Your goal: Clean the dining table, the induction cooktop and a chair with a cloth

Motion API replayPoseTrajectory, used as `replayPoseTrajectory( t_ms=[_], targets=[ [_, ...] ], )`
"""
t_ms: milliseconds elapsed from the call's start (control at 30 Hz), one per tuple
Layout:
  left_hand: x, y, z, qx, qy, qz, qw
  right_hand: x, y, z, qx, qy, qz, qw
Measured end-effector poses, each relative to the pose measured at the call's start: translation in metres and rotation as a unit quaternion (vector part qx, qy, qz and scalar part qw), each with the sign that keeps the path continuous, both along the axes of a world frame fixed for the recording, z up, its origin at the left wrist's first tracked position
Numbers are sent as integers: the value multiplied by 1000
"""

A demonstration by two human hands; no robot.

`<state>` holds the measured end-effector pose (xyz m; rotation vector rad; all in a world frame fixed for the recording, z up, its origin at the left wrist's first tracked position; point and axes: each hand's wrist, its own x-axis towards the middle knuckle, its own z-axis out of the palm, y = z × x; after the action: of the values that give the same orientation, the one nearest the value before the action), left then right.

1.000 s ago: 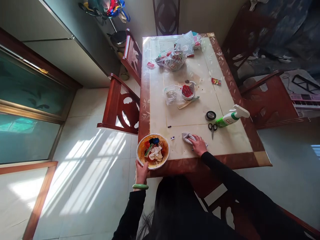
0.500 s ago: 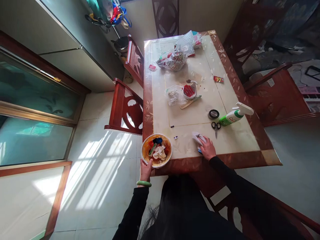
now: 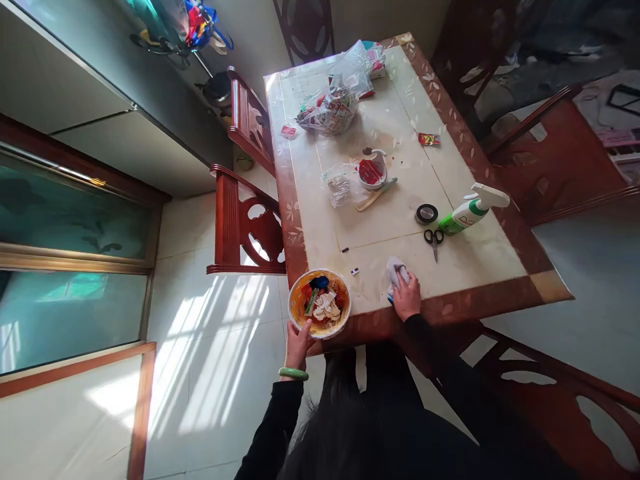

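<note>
My left hand grips the near rim of a round bowl, thumb on the inside edge. Crumpled tissue, a dark blue spoon and food scraps lie in the bowl, which is at the table's near left corner. Under my right hand is a white cloth, bunched in the fingers and pressed on the tabletop near the front edge. A small dark-and-white scrap lies between bowl and cloth. Black-handled scissors rest beyond my right hand.
A spray bottle and a roll of black tape stand at the right of the table. Mid-table are a white cup, a comb and clear plastic. A filled plastic bag lies farther back. Wooden chairs surround it.
The cloth and my right hand have shifted slightly left across the tabletop. My left hand still holds the bowl's rim. The view has turned a little.
</note>
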<state>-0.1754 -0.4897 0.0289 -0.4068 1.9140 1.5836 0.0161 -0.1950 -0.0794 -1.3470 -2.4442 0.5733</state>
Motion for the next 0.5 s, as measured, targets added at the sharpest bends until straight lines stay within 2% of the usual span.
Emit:
replayPoseTrajectory(
  t_ms=[67,133,167,233,300,367,433,500],
  targets=[
    [-11,-9,-1,13,-24,-31,999,44,-4,0,19,4,-53,998],
    [-24,-17,-2,41,-50,-72,995,68,-30,-4,31,-4,-131,991],
    [-30,-20,-2,56,-60,-95,992,64,-49,-7,32,-6,-160,987],
    [-42,-24,-2,76,-75,-139,984,25,-85,-13,27,2,-181,983],
    [-51,-26,-3,78,-82,-175,978,-34,-108,-15,8,7,-151,988],
    [-57,-27,-2,73,-87,-198,973,-79,-112,-10,-19,4,-104,994],
    [-60,-28,-1,73,-94,-212,970,-86,-106,-1,-26,12,-90,995],
    [-62,-29,0,86,-99,-223,966,-53,-103,5,3,28,-125,992]
  ],
)
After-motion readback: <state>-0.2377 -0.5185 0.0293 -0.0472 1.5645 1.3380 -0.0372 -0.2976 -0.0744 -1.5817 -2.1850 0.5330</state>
